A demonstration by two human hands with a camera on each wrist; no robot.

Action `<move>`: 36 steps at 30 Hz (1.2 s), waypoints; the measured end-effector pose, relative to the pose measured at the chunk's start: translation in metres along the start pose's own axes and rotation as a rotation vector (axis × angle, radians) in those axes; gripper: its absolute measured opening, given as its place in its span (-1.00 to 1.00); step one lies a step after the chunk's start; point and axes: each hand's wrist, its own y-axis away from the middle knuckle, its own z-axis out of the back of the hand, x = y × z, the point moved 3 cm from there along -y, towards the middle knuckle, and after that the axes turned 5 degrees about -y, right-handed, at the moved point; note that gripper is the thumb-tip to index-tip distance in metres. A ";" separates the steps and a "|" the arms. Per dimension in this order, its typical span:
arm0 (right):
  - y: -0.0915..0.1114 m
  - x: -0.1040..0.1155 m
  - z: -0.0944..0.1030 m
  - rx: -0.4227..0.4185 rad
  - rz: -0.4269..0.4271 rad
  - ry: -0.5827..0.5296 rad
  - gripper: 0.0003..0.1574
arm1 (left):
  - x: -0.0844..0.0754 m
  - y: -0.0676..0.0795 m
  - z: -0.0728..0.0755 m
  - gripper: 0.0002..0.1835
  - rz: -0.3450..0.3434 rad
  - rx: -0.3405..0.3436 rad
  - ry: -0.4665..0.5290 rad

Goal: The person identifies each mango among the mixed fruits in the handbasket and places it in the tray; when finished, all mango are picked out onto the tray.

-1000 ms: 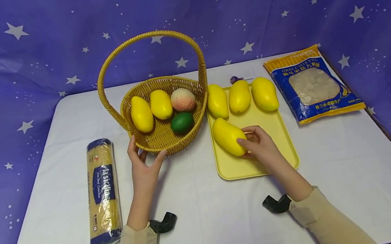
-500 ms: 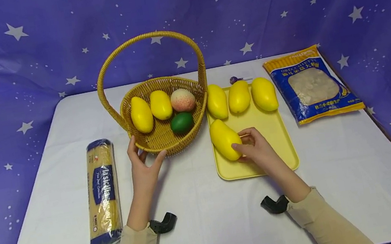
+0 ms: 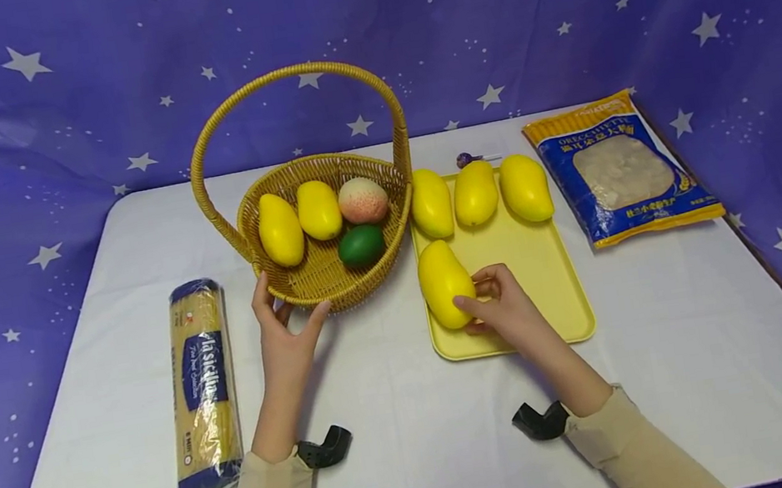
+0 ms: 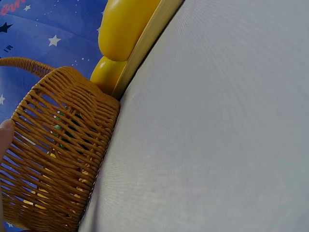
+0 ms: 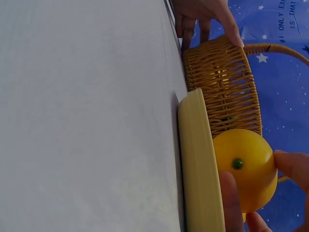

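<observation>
My right hand [image 3: 502,307] holds a yellow mango [image 3: 446,285] by its right side, thumb on top, over the left part of a yellow tray [image 3: 534,290]. In the right wrist view the mango's green stem spot faces the camera; whether it touches the tray, I cannot tell. My left hand [image 3: 289,339] grips the front left of a wicker basket [image 3: 345,293], thumb and forefinger at the rim. Inside lie two mangoes [image 3: 280,231], a peach [image 3: 363,200] and a dark green oval fruit [image 3: 361,246]. Along the tray's far edge three more mangoes [image 3: 474,193] sit side by side.
A spaghetti pack [image 3: 202,390] lies at left, beyond the left hand. At the far right is a blue and orange bag of orecchiette [image 3: 623,169]. Behind the tray lies a lollipop [image 3: 477,158]. The basket's tall handle [image 3: 289,72] arches above it, and its right side adjoins the tray.
The right hand has moved slightly left and toward the person with the mango, which has turned to point more straight away. The left hand stays at the basket.
</observation>
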 end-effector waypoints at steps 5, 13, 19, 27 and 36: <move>0.001 -0.002 -0.002 -0.014 -0.010 0.023 -0.30 | -0.011 0.002 0.002 0.01 0.020 0.015 0.020; 0.003 -0.001 -0.001 -0.020 -0.017 0.022 -0.30 | -0.032 0.007 0.003 0.00 0.025 0.029 0.012; 0.005 0.000 0.003 -0.015 -0.021 0.046 -0.30 | -0.032 0.007 0.004 -0.01 0.020 0.022 0.007; 0.014 0.005 0.013 0.010 0.034 0.144 -0.27 | -0.032 0.008 0.003 -0.01 0.048 0.030 0.002; 0.032 0.041 0.026 -0.068 0.231 0.508 -0.31 | -0.002 0.001 0.001 0.01 0.039 0.019 0.004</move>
